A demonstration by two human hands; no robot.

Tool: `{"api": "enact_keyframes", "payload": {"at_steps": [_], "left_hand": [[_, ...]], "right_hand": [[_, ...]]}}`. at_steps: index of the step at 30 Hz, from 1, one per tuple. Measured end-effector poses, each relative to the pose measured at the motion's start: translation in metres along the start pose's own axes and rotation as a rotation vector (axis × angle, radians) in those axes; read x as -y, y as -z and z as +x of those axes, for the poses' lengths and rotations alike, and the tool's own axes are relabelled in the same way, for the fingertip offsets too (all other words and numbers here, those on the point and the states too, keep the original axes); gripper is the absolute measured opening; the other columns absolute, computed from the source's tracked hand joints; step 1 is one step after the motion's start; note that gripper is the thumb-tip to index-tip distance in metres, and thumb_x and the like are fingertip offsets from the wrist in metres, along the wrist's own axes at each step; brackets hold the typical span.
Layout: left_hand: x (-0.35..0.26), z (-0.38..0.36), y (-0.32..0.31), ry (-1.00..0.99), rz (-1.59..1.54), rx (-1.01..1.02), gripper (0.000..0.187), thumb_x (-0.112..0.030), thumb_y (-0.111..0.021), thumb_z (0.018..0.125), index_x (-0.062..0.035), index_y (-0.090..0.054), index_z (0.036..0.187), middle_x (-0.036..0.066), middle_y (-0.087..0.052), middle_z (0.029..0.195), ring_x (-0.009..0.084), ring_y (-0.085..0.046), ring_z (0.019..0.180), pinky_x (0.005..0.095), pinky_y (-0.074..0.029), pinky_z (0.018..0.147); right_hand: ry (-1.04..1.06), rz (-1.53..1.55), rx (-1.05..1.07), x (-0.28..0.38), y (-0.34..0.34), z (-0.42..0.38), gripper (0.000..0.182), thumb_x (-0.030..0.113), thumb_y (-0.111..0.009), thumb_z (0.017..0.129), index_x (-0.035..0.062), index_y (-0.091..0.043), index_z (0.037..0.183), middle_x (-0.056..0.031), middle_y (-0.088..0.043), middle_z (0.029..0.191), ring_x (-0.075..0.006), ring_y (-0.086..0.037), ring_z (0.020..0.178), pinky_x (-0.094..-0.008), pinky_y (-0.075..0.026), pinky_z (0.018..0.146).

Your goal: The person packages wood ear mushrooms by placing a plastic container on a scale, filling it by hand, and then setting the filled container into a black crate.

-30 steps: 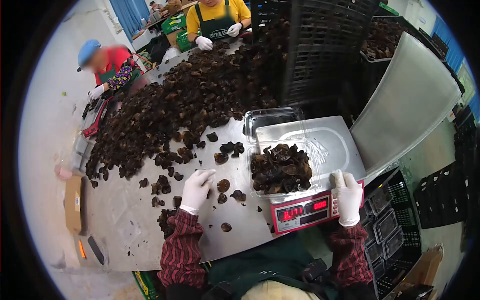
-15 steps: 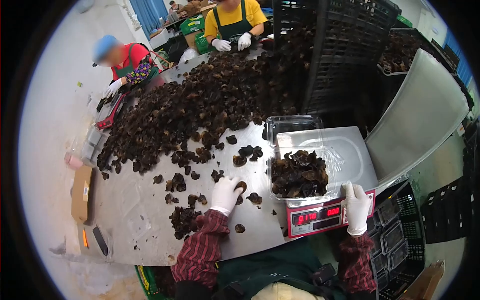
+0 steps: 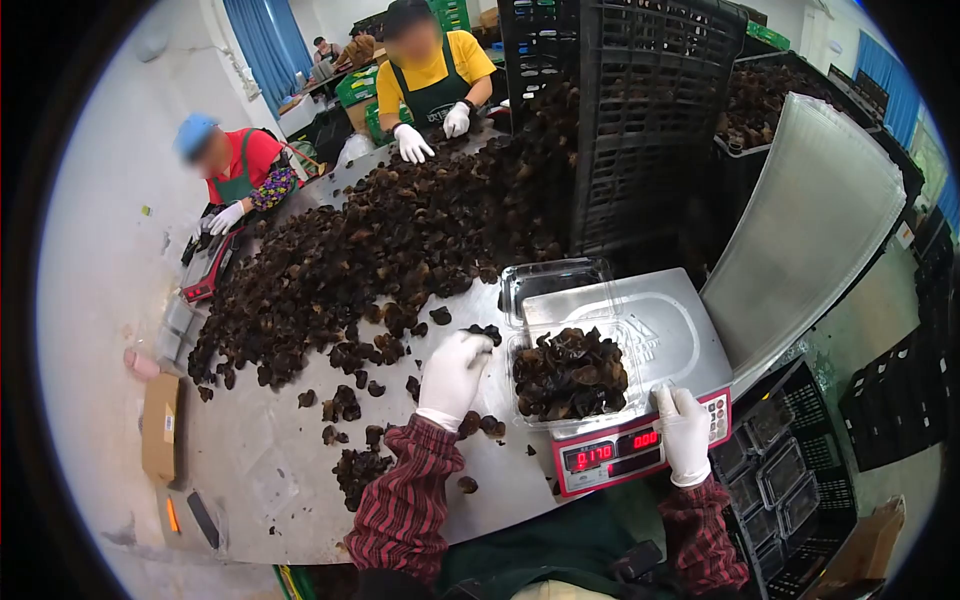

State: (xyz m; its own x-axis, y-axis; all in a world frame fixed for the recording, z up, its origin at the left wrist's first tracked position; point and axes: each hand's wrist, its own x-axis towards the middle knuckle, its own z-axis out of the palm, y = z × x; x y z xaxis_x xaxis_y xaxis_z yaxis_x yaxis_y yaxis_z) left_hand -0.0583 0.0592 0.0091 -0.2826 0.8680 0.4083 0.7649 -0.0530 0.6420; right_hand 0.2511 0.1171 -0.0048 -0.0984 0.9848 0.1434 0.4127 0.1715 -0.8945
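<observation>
My left hand (image 3: 455, 375), in a white glove, is closed on a dark fungus piece (image 3: 485, 334) just left of the scale. A clear plastic box holds a heap of dark fungus (image 3: 570, 374) on the metal plate of the red scale (image 3: 690, 310), whose display reads 0.170. My gloved right hand (image 3: 683, 432) rests at the scale's front edge, beside its buttons, with fingers curled; whether anything is in them is hidden. Loose fungus pieces lie around my left hand, and a large pile (image 3: 380, 240) spreads behind it.
Black crates (image 3: 650, 120) stand behind the scale; stacked clear sheets (image 3: 810, 220) lean at its right. A crate of clear boxes (image 3: 780, 480) sits lower right. Two co-workers (image 3: 435, 75) are across the table. A cardboard box (image 3: 160, 428) lies at the left.
My left hand has moved up and toward the scale, and now holds a fungus piece at its fingertips. The view has shifted. The co-worker in yellow has raised their head and moved their hands.
</observation>
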Motion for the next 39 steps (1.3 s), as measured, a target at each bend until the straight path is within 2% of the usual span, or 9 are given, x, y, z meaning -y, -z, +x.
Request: {"api": "enact_keyframes", "payload": {"at_steps": [4,10,13,21,28,31,35,37,39], "left_hand": [[0.069,-0.055,-0.016,0.187,0.351,0.542,0.023,-0.007,-0.065,0.072,-0.0084,-0.066,0.095,0.016,-0.062,0.095,0.0355,-0.061,0.087,0.0439,-0.049,0.078],[0.057,-0.050,-0.001,0.618,-0.365,0.150,0.012,-0.001,-0.067,0.078,0.0013,-0.067,0.090,0.005,-0.067,0.080,0.0106,-0.062,0.072,0.0252,-0.049,0.066],[-0.021,-0.007,0.015,0.448,-0.722,0.056,0.015,0.001,-0.065,0.082,-0.0002,-0.066,0.097,0.002,-0.067,0.087,0.0088,-0.062,0.078,0.0219,-0.049,0.069],[-0.043,0.044,-0.027,0.002,-0.127,-0.008,0.020,-0.014,-0.070,0.081,-0.0038,-0.070,0.099,0.006,-0.065,0.092,0.0165,-0.063,0.083,0.0278,-0.049,0.074],[0.036,0.066,-0.054,0.245,-0.173,-0.137,0.088,0.006,-0.070,0.068,-0.0215,-0.038,0.145,0.010,-0.058,0.111,0.0191,-0.060,0.085,0.0242,-0.049,0.077],[0.008,0.059,-0.032,0.659,-0.899,0.173,0.081,0.003,-0.063,0.079,-0.0193,-0.028,0.149,0.010,-0.059,0.120,0.0166,-0.059,0.103,0.0288,-0.047,0.086],[-0.015,0.034,-0.026,0.222,-1.049,-0.079,0.048,-0.027,-0.044,0.100,-0.0108,-0.036,0.145,0.011,-0.062,0.119,0.0166,-0.058,0.108,0.0372,-0.044,0.093],[-0.010,0.012,-0.005,0.007,-0.628,0.051,0.034,-0.030,-0.049,0.098,-0.0041,-0.068,0.110,0.013,-0.057,0.129,0.0285,-0.054,0.115,0.0417,-0.037,0.105],[-0.028,-0.013,0.010,-0.384,-0.046,0.072,0.027,-0.025,-0.062,0.088,-0.0077,-0.070,0.107,0.015,-0.051,0.135,0.0334,-0.049,0.120,0.0419,-0.033,0.108]], "right_hand": [[-0.002,-0.029,0.003,-0.010,0.003,0.003,0.023,0.019,-0.061,0.093,-0.0028,-0.065,0.085,-0.0086,-0.059,0.063,-0.0115,-0.053,0.049,-0.0276,-0.042,0.048],[-0.024,0.070,0.026,-0.006,-0.002,0.004,0.025,0.018,-0.060,0.094,-0.0018,-0.062,0.079,-0.0075,-0.058,0.062,-0.0110,-0.050,0.048,-0.0271,-0.041,0.047],[-0.026,0.060,0.050,0.002,-0.004,0.004,0.026,0.017,-0.059,0.094,-0.0015,-0.060,0.076,-0.0081,-0.057,0.062,-0.0134,-0.051,0.049,-0.0287,-0.042,0.050],[0.102,-0.128,-0.016,-0.003,-0.010,0.004,0.029,0.026,-0.063,0.091,-0.0008,-0.063,0.080,-0.0165,-0.060,0.064,-0.0269,-0.062,0.054,-0.0354,-0.047,0.053],[-0.377,0.324,0.403,0.016,-0.001,0.010,0.040,0.034,-0.055,0.096,0.0000,-0.062,0.077,-0.0048,-0.057,0.053,-0.0095,-0.052,0.041,-0.0200,-0.038,0.041],[-0.411,0.470,0.417,0.018,0.001,0.011,0.039,0.033,-0.056,0.095,-0.0013,-0.062,0.078,-0.0046,-0.056,0.052,-0.0101,-0.052,0.041,-0.0211,-0.039,0.043],[-0.274,0.681,0.459,-0.005,0.002,0.009,0.063,0.052,-0.035,0.099,-0.0034,-0.060,0.081,-0.0088,-0.057,0.054,-0.0136,-0.055,0.043,-0.0223,-0.042,0.043],[-0.409,0.707,0.441,0.005,0.005,0.012,0.074,0.060,-0.026,0.097,-0.0040,-0.060,0.082,-0.0100,-0.057,0.053,-0.0148,-0.055,0.043,-0.0226,-0.042,0.043],[-0.442,0.802,0.503,0.003,0.006,0.013,0.070,0.056,-0.028,0.099,-0.0042,-0.060,0.083,-0.0101,-0.056,0.052,-0.0145,-0.055,0.044,-0.0229,-0.042,0.043]]}}
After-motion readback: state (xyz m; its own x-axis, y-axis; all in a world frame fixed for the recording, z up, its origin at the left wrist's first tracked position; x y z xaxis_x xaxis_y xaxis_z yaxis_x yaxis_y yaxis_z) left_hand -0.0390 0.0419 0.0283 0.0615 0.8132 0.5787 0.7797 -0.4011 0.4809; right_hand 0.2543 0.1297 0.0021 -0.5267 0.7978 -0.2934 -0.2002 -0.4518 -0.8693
